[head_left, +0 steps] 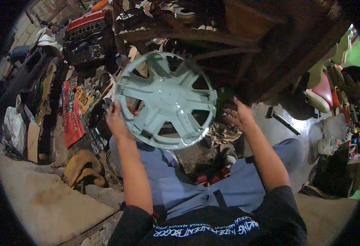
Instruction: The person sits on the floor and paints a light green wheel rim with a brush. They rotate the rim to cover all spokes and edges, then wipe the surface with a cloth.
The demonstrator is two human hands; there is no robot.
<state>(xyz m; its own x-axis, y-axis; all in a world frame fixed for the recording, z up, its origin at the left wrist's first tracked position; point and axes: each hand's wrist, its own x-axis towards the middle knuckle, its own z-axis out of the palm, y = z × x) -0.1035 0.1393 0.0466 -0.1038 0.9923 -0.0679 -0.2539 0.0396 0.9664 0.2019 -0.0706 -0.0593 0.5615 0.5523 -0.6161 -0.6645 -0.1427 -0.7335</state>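
Observation:
A pale green round wheel cover (166,98) with spoke-shaped openings is held up in front of me, its face toward the camera. My left hand (116,120) grips its lower left rim. My right hand (238,115) hovers just right of the cover's rim with the fingers spread, palm toward it; whether it touches the rim I cannot tell. My knees in blue trousers (233,180) are below the cover.
A dark wooden workbench (245,37) loaded with parts stands ahead. A red banner (72,110) and scattered clutter lie on the left floor. A brown curved piece (81,166) sits beside my left leg. Cups and containers (325,143) crowd the right.

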